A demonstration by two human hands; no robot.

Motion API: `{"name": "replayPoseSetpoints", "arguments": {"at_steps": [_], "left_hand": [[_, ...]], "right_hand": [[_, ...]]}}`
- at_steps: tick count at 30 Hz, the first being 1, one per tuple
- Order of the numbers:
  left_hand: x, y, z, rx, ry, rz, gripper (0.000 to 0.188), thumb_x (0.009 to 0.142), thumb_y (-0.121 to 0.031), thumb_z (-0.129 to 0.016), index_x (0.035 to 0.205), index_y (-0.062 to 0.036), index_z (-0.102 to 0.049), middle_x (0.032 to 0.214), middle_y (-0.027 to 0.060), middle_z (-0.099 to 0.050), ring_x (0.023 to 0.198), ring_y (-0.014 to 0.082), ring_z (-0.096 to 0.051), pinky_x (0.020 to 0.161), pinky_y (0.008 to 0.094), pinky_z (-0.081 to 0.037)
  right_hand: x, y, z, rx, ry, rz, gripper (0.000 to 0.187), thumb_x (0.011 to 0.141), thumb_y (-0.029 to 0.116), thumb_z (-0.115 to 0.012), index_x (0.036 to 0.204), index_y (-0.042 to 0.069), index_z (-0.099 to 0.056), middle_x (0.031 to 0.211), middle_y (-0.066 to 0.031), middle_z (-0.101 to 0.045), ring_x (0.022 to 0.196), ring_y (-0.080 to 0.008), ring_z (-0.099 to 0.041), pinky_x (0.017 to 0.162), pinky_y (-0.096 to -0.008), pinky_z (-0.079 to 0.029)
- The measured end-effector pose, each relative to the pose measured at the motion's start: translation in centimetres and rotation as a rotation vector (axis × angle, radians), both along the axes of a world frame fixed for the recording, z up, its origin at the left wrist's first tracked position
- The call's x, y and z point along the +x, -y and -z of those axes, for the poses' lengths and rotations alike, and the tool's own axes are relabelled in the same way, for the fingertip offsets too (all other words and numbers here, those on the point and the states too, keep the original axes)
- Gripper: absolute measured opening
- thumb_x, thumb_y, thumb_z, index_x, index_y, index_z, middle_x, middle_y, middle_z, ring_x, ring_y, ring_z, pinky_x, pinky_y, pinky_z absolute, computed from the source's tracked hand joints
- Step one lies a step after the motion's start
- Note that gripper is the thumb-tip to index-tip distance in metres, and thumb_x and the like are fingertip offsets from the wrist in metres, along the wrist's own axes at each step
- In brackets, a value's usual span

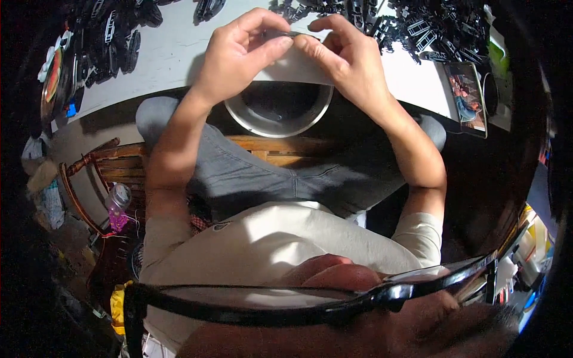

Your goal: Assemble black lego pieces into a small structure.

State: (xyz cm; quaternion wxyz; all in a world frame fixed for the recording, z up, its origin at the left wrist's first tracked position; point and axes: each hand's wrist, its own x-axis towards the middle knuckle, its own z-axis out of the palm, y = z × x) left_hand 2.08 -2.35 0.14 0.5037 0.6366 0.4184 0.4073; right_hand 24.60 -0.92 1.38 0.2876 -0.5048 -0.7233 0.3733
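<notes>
Left hand (234, 56) and right hand (356, 58) pinch a dark part (290, 34) between them, over the counter (173, 53) beyond the bowl (301, 123). Fine two-handed work seems in hand; the next move likely calls for steady pinching.

- Bright light whitens the tabletop (170, 53); the surrounding room sinks into darkness.
- Sharp-edged shadows cross the pale shirt (352, 235).
- Highlights glint on the metal bowl's rim (286, 135) and the eyeglasses (239, 311).
- Fisheye distortion curves the tabletop's edge; the corners go black.
- The dark piece (290, 34) between the fingers (276, 48) shows little detail.
</notes>
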Motion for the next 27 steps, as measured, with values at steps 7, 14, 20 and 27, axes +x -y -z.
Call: {"name": "replayPoseSetpoints", "arguments": {"at_steps": [7, 14, 20, 27], "left_hand": [[-0.7, 0.2, -0.3, -0.237, 0.226, 0.190, 0.027, 0.099, -0.005, -0.065, 0.125, 0.0001, -0.060, 0.113, 0.0058, -0.063, 0.094, 0.0086, -0.064, 0.078, 0.0245, -0.055], [-1.5, -1.8, 0.1, 0.531, -0.746, -0.387, 0.016, 0.090, -0.015, -0.076, 0.104, -0.0082, -0.074, 0.112, 0.0049, -0.070, 0.107, 0.0204, -0.066, 0.094, 0.0360, -0.053], [-1.4, -2.7, -1.2, 0.592, -1.090, -0.558, 0.044, 0.080, -0.014, -0.078, 0.120, -0.0014, -0.066, 0.138, 0.0184, -0.055, 0.131, 0.0381, -0.048, 0.109, 0.0484, -0.042], [-2.1, -2.7, 1.0, 0.893, -1.170, -0.525, 0.019, 0.086, -0.018, -0.076, 0.104, -0.0123, -0.075, 0.115, 0.0036, -0.070, 0.114, 0.0277, -0.062, 0.097, 0.0441, -0.048]], "right_hand": [[0.1, 0.8, -0.2, 0.099, 0.071, -0.159, 0.042, 0.093, 0.044, -0.071, 0.087, 0.003, -0.071, 0.063, -0.0183, -0.064, 0.061, -0.0383, -0.067, 0.058, -0.0451, -0.052], [0.3, 0.7, -0.7, 0.110, 0.282, -0.557, 0.043, 0.093, 0.050, -0.067, 0.096, 0.008, -0.072, 0.074, -0.0172, -0.070, 0.073, -0.0406, -0.070, 0.068, -0.0497, -0.057], [1.0, -0.6, 1.1, 0.485, 0.340, -0.158, 0.023, 0.095, 0.033, -0.068, 0.104, 0.013, -0.070, 0.082, -0.0105, -0.071, 0.070, -0.0330, -0.072, 0.059, -0.0439, -0.057], [1.5, -1.4, 1.7, 0.589, 0.576, 0.009, 0.021, 0.093, 0.023, -0.066, 0.113, 0.014, -0.070, 0.091, -0.0088, -0.069, 0.074, -0.0306, -0.073, 0.060, -0.0414, -0.059]]}}
